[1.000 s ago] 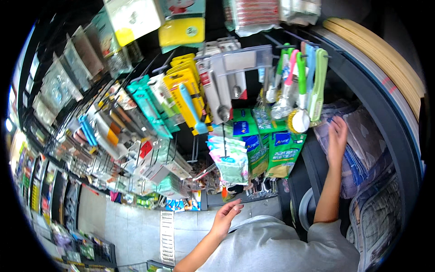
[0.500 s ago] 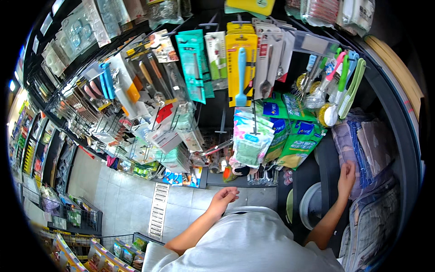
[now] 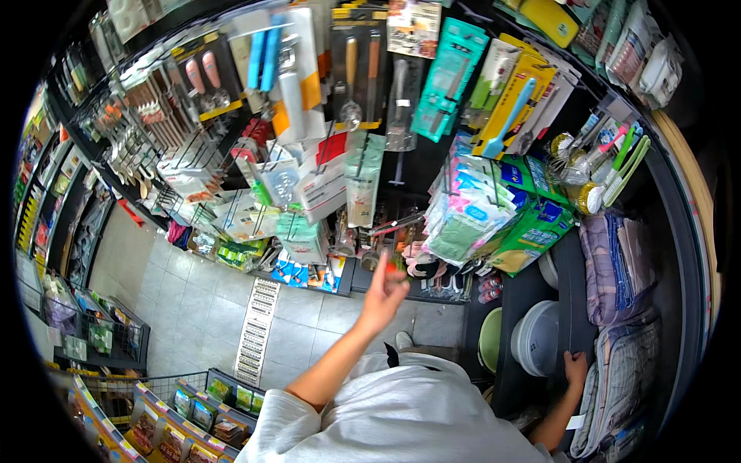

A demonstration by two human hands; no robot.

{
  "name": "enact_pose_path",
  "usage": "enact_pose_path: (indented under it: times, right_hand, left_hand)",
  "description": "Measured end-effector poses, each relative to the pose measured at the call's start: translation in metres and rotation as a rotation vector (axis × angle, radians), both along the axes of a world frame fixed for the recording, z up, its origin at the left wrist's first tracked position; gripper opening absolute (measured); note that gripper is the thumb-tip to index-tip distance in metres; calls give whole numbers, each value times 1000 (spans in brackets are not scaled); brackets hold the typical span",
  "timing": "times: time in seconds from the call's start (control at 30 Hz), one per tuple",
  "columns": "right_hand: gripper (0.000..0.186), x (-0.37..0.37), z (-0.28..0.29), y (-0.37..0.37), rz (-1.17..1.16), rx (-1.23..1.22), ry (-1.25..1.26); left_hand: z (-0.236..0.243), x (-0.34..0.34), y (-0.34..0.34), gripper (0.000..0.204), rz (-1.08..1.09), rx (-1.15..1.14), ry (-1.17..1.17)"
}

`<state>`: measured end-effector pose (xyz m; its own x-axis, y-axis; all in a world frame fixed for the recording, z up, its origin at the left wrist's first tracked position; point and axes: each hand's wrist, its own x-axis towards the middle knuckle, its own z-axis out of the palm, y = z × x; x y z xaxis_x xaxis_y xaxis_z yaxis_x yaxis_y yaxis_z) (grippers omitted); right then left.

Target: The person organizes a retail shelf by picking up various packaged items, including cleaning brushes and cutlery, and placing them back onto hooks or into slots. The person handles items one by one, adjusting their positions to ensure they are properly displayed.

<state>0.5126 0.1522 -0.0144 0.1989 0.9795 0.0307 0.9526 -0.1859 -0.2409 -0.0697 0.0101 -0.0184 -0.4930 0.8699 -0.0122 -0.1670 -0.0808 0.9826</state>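
My left hand [image 3: 384,293] is raised in front of the lower display, index finger stretched up and the other fingers loosely bent, holding nothing. Past its fingertip are low-hung small goods, with pastel packets holding something green [image 3: 467,224] to the right. Down at the right, my right hand [image 3: 574,366] has its fingers curled in at the edge of a dark shelf [image 3: 573,309]. Whatever those fingers may grip is hidden. Right beside it lies a packed grey checked textile [image 3: 629,363], under a purple folded textile [image 3: 598,270]. Pale plastic basins [image 3: 536,339] stand to its left.
Hooks across the display carry a yellow-carded blue spatula [image 3: 509,119], teal packets [image 3: 450,81], spoons and green packs [image 3: 532,239]. Dish brushes [image 3: 594,174] hang at the right. Behind on the left are a wire basket [image 3: 139,347] and snack boxes [image 3: 147,428]. Grey floor tiles [image 3: 193,297] lie between.
My view has turned left, so the hanging goods sit further right. My left hand has risen with its index finger extended. My right hand has dropped from the purple textile to the shelf edge.
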Motion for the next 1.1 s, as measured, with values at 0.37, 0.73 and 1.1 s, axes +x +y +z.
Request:
enact_pose_path:
  times: [0.37,0.73,1.1]
  right_hand:
    - [75,23,7,-77,-193,-327,-342]
    - [67,11,17,-66,-71,-414,-630]
    - [67,21,-11,-23,28,-787,-1104]
  left_hand:
    - [71,-106,-62,77,318,266,-64]
    - [64,-148,-159,74,625,306,-103]
    - [-13,-56,-151,75,365,122,-270]
